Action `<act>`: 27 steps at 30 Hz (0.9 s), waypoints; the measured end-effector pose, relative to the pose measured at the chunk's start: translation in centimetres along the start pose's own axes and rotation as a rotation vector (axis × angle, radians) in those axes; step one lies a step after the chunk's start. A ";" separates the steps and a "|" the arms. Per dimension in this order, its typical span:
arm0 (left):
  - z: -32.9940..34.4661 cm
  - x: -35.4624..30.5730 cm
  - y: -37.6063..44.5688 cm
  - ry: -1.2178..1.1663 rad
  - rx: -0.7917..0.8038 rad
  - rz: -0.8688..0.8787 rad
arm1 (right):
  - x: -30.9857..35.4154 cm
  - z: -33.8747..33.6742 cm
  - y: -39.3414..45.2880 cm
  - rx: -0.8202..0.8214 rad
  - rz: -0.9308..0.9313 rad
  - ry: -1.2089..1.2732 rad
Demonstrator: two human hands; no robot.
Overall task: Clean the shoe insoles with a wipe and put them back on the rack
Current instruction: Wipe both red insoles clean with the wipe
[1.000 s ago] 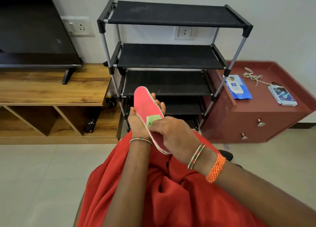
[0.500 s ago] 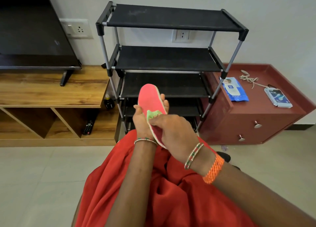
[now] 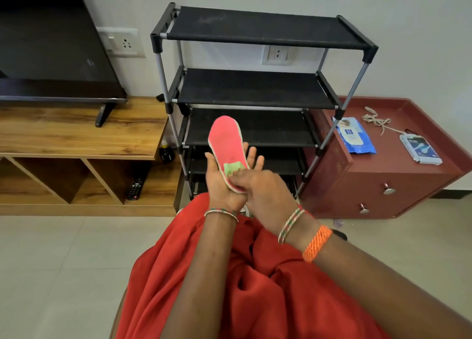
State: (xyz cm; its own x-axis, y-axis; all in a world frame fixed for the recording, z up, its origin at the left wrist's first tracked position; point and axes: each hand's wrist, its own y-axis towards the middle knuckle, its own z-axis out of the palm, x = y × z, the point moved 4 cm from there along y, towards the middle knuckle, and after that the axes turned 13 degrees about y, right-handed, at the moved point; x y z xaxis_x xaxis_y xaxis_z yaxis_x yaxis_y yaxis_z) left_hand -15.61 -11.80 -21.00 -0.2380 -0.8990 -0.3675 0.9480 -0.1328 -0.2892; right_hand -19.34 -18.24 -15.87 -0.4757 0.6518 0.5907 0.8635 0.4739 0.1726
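In front of the shoe rack (image 3: 258,88) my left hand (image 3: 221,182) cradles the light, bendy pink insole (image 3: 226,140) under its heel end, while my right hand (image 3: 260,189) presses the green wipe (image 3: 231,167) on it

The right hand (image 3: 258,185) covers the heel end of the pink insole (image 3: 227,144) and most of the green wipe (image 3: 233,168), so only a corner of the wipe shows. The left hand (image 3: 219,180) lies behind the insole, its palm largely hidden. The rack (image 3: 260,88) has its lowest shelves blocked by both hands. The television (image 3: 51,44) is cut off by the left and top edges. Print on the blue packet (image 3: 355,136) at the red cabinet's (image 3: 383,180) near-left corner is too small to read.
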 end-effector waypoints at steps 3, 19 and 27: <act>-0.5 -0.4 0.2 0.032 -0.009 0.047 | 0.5 0.7 -1.4 0.038 -0.046 -0.034; -1.1 1.0 0.7 0.027 -0.006 0.038 | -1.6 2.0 -2.5 -0.127 -0.129 0.001; 0.3 2.1 1.6 0.303 0.019 0.071 | -3.4 -4.8 -2.2 -0.321 -0.005 0.286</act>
State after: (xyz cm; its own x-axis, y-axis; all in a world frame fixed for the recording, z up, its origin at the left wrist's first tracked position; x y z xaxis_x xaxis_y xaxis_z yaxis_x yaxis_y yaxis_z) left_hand -14.54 -14.03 -21.97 -0.2205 -0.7413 -0.6340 0.9677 -0.0846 -0.2376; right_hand -18.79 -24.30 -14.48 -0.4536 0.4376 0.7764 0.8911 0.2390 0.3858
